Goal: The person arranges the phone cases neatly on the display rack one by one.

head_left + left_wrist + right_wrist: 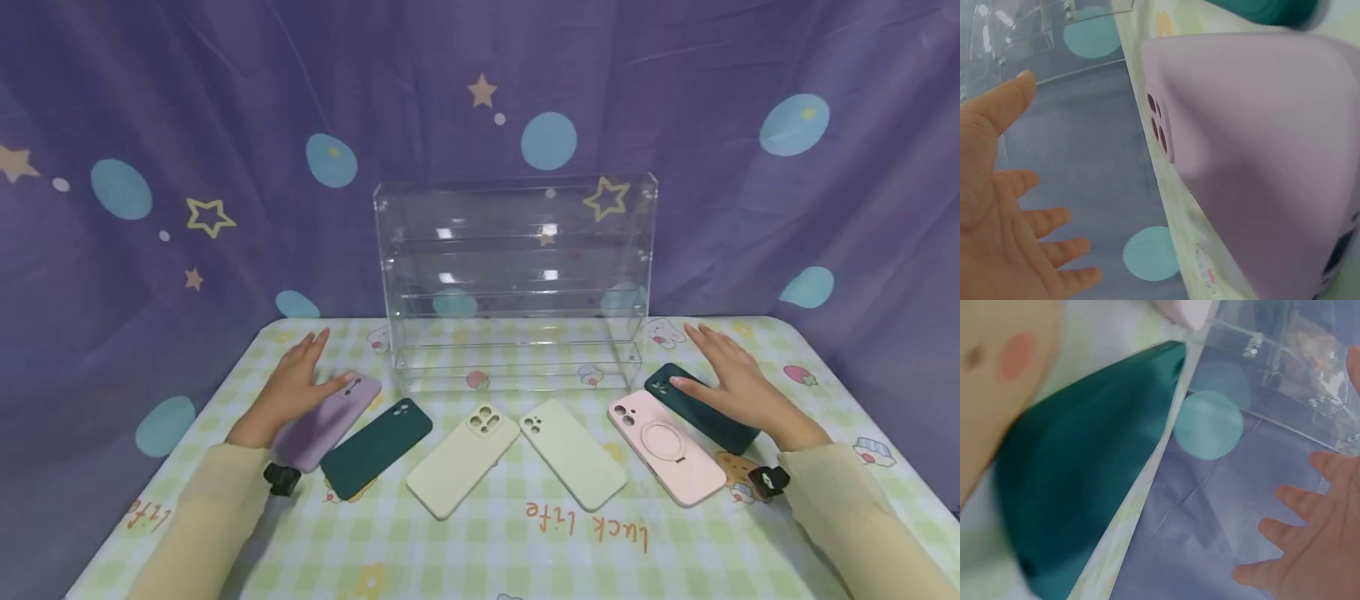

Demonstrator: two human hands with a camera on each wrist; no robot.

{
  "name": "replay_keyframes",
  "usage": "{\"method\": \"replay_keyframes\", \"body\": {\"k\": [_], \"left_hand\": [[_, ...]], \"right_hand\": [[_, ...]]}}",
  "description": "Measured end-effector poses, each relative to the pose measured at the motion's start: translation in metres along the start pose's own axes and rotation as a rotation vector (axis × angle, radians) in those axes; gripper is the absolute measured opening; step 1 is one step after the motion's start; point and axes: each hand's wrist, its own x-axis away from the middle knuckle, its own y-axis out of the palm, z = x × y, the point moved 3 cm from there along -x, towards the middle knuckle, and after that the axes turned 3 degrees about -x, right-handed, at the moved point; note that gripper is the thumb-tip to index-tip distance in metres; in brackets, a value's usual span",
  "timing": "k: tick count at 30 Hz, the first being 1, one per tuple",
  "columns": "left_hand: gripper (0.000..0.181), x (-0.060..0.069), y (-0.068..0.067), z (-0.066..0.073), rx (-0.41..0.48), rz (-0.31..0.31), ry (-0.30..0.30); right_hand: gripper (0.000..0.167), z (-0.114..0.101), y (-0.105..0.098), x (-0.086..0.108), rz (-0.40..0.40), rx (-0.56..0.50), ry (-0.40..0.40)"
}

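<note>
In the head view my left hand [288, 387], fingers spread, hovers over a lilac phone case [330, 421]; the left wrist view shows that case [1260, 137] beside the open hand [1016, 219]. My right hand [738, 387] is spread above a dark green case [701, 408], which the right wrist view shows too [1091, 456], with the hand [1316, 531] off to its right. Between the hands lie another dark green case [377, 448], a cream case [461, 467], a pale green case [576, 458] and a pink case with a ring [667, 450]. Neither hand holds anything.
A clear acrylic rack [517, 267] with several tiers stands at the table's back edge, behind the cases. A green checked cloth [465, 558] covers the table. Behind it hangs a purple curtain [420, 83] with stars and blue shapes.
</note>
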Motion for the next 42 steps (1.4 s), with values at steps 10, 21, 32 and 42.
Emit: {"method": "replay_keyframes", "body": {"k": [10,21,32,42], "left_hand": [[0.097,0.005,0.0,-0.009,0.383,-0.116,-0.133],[0.086,0.022,0.005,-0.022,0.514,-0.138,-0.251],[0.066,0.019,0.027,-0.032,0.539,-0.108,-0.21],[0.066,0.016,0.037,-0.045,0.553,-0.06,-0.204]], "right_hand": [[0.085,-0.015,-0.013,-0.021,-0.061,-0.161,0.059],[0.072,-0.021,-0.007,-0.045,0.023,-0.327,0.162],[0.059,-0.028,-0.004,-0.063,0.215,-0.382,0.174],[0.056,-0.029,-0.004,-0.073,0.296,-0.399,0.249]]}}
